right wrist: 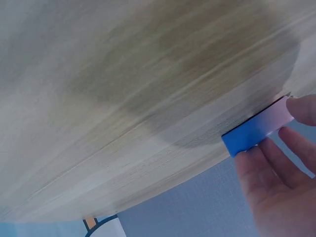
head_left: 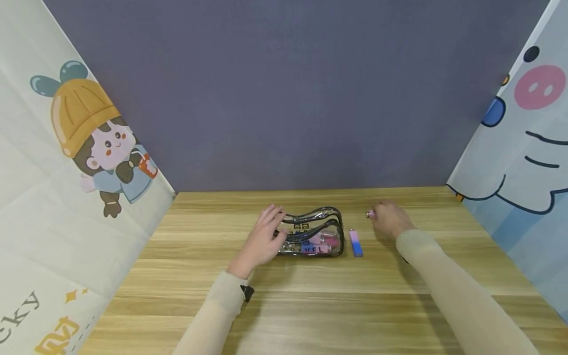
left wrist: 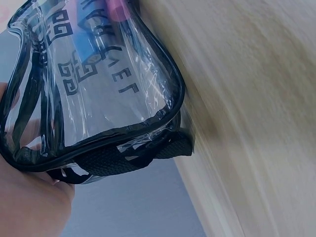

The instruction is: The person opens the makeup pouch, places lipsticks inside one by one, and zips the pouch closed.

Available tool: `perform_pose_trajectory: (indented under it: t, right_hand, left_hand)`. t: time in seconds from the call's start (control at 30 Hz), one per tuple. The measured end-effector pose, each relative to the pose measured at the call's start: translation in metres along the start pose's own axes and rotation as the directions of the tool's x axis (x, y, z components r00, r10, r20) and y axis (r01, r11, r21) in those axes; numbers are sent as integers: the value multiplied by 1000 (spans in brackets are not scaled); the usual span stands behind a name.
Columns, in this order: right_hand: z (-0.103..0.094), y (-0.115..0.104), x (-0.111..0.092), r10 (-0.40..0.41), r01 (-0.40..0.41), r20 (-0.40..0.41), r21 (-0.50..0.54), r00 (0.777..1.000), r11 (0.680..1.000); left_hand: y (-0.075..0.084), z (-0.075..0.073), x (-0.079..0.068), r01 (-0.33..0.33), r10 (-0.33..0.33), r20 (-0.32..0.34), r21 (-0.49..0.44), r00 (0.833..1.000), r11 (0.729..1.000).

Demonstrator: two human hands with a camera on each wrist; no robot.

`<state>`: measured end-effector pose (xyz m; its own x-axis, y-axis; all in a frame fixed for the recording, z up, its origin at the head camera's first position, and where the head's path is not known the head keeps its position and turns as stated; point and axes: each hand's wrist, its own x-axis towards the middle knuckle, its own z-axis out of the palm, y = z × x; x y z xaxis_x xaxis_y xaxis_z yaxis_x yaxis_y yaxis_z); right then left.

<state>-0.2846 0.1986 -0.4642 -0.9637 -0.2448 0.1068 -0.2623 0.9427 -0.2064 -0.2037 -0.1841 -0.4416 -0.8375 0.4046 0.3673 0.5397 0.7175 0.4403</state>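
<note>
Primary item: a small held bar (right wrist: 256,126), pink grading to blue, located to the right of the clear pouch (left wrist: 106,126) and toward the far side of the surface (head_left: 319,315). It is in my right grip (head_left: 390,218). State of right grip: pinching the bar, thumb on one side and fingers on the other, with the blue end exposed in the right wrist view. Whether the bar touches the surface, I cannot tell.

Second item: a loose bar (head_left: 356,245) of matching colours. It lies on the surface between the pouch and the right grip — just beside the pouch, touching neither.

Container: the pouch has black edging and dark lettering. It holds several pink and blue pieces (head_left: 330,242); I cannot count them reliably through the film. State of left grip (head_left: 263,239): set at the pouch's left end, thumb and fingers apart in the head view. Whether they pinch the film or merely steady it, I cannot tell.

Progress, by my judgement: part-way. One group is inside the pouch; two bars are outside — one held, one unhandled. No view settles whether pieces are going in or coming out.

Surroundings: a grey-blue panel (head_left: 288,98) stands behind the surface, with a printed cartoon sheet (head_left: 33,207) at the left.
</note>
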Motion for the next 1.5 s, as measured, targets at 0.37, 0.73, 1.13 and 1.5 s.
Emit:
perform_pose_trajectory:
  t: [0.37, 0.73, 1.13, 1.5]
  right_hand:
    - [1, 2, -2, 11, -11, 8, -2, 1000, 1000]
    - [-3, 0, -1, 18, -17, 79, -19, 997, 1000]
    - [-8, -4, 0, 25, -36, 174, 64, 984, 997]
    - [-16, -14, -3, 7, -25, 139, 134, 990, 991]
  left_hand:
    - [-1, 1, 1, 7, -7, 3, 0, 1000, 1000]
    - [0, -1, 1, 12, -12, 4, -5, 1000, 1000]
    - [0, 0, 0, 2, -2, 2, -4, 1000, 1000]
    - [0, 0, 0, 5, -5, 7, -10, 1000, 1000]
